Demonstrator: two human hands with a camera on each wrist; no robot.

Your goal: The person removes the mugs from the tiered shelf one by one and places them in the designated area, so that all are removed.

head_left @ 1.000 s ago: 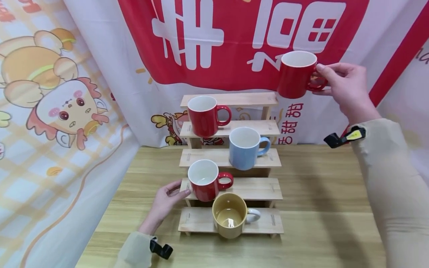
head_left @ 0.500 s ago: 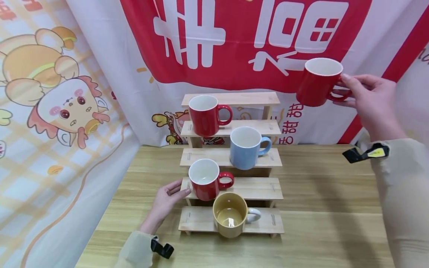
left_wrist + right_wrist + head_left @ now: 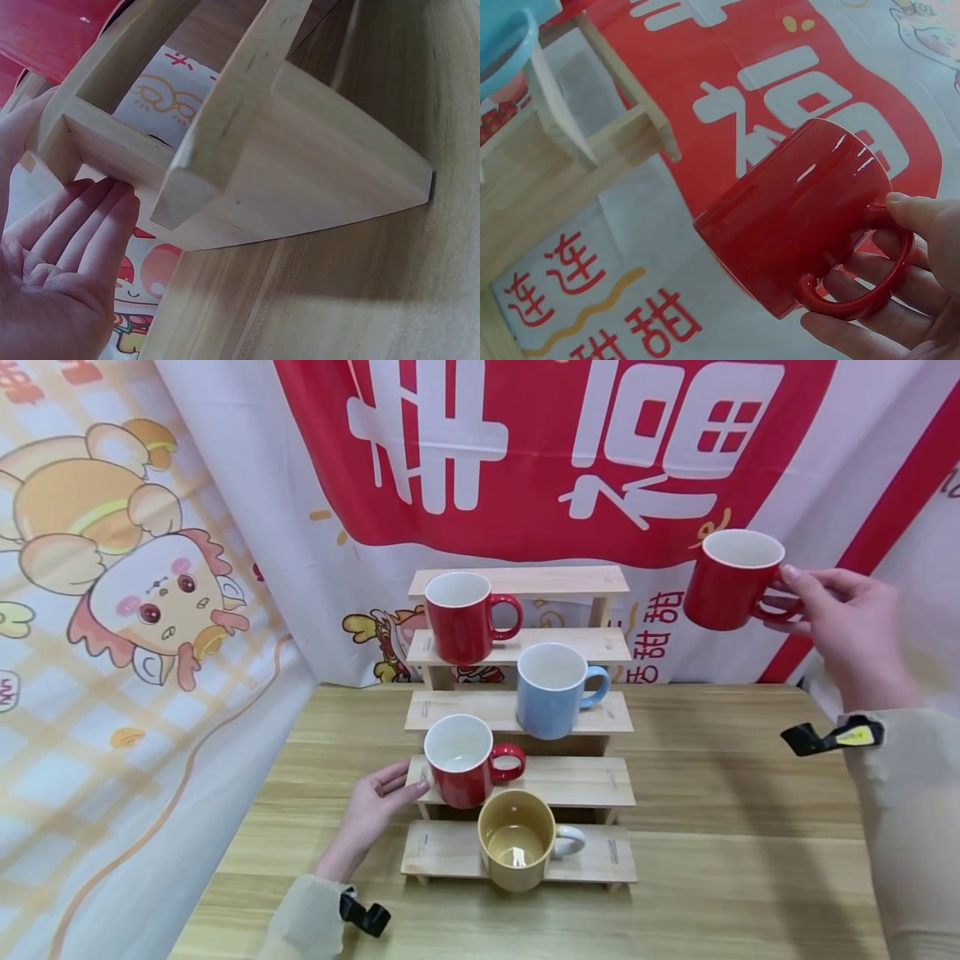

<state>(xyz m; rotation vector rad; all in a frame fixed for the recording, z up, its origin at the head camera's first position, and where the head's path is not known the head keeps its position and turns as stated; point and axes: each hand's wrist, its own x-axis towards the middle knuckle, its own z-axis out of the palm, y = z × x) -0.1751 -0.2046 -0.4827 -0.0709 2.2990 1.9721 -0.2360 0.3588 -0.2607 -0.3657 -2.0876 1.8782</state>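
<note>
Hands: well apart, one to either side of your rack; both are engaged, one on wood, one on a handle.
Right hand: you pinch the handle of the held mug, thumb on top of the loop, fingers behind it.
Held mug: red outside, white within; it hangs mouth up above the right part of the table, handle turned toward your palm; it stands apart from the rack.
Mug to rack: the held mug lies left of your right hand and right of the rack, between the two; the rack's steps run left to right, their long axis across your view; your right hand is plainly the nearer to the mug, your left being off at the rack's other end.
Left hand: you grip the left end of the second step from the bottom; whether your thumb also touches the low red mug cannot be told.
Other mugs: yellow mug on the lowest step; blue mug on the middle one; high red mug one step above it, to the left.
Backdrop: printed cloth hangs behind the table.
</note>
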